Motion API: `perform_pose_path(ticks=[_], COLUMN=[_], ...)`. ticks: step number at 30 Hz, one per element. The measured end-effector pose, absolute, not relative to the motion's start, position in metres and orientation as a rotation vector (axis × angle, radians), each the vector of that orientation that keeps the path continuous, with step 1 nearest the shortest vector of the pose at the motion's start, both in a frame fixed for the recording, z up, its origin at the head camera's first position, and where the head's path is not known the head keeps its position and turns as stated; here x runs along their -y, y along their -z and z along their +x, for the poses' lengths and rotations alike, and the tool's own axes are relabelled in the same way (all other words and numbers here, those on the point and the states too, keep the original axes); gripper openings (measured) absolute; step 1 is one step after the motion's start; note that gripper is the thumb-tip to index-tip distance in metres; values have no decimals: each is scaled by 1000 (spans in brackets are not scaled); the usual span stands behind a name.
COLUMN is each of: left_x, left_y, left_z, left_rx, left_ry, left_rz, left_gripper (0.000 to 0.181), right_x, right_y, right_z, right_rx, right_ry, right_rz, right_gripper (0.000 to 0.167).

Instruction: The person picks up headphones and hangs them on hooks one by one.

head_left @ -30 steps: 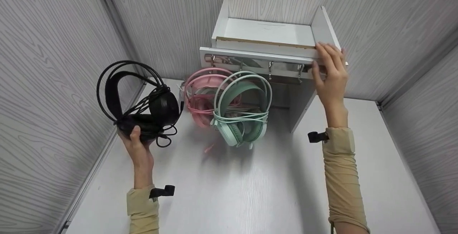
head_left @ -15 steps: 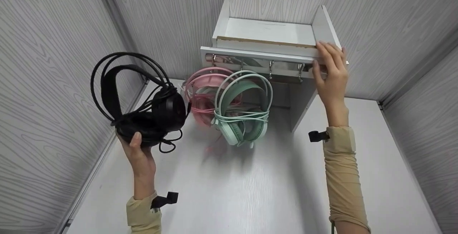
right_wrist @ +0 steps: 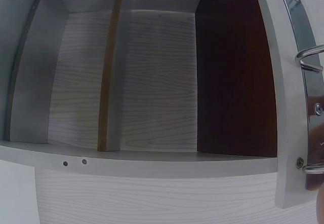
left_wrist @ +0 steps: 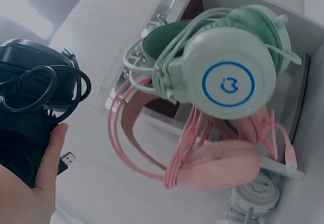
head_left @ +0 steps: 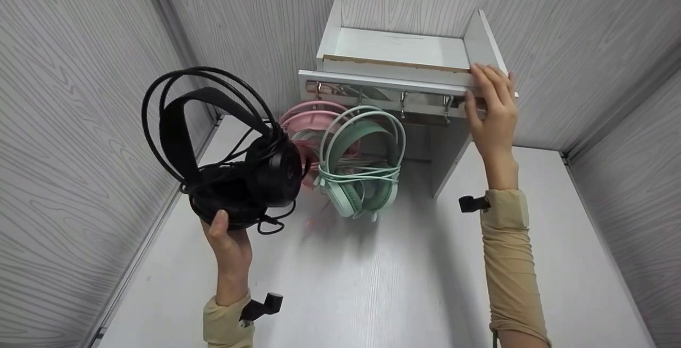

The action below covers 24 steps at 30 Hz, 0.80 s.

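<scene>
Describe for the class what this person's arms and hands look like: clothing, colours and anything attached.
The left hand and right hand are ungloved. The left sleeve and right sleeve are tan with broad cuffs; the right one is wrinkled. A small black mount juts from each cuff, left and right. A thin green strip shows by the right sleeve's lower end.

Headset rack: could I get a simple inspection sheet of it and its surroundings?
Surface: pale tabletop below the white rack.
Job's things: black headset, held up; pink headset and green headset, hanging at the rack's hooks; white headset, partly hidden.
Clutter: nothing seen.
Hands: left hand holds the black headset; right hand grips the rack's front edge.
Cables: pink cord and green cord wrap their headsets; USB plug near the left hand.
Surroundings: grey wood-grain panels.
</scene>
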<state>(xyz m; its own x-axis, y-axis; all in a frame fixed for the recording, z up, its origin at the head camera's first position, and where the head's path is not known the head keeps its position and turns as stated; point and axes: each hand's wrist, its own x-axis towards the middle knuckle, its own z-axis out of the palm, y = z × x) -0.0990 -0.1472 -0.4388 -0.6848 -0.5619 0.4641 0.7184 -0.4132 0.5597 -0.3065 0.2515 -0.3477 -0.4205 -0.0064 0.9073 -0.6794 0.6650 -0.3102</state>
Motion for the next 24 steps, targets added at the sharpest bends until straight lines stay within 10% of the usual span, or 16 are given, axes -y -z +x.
perform_pose_path(ticks=[24], left_x=[94], left_y=[429], left_z=[-103], left_rx=[1469], left_ry=[1947], left_rz=[-576], left_gripper=[108], right_x=[-255], right_y=[350], right_z=[-309], right_rx=[1860], right_ry=[-835], right_rz=[540], right_gripper=[35])
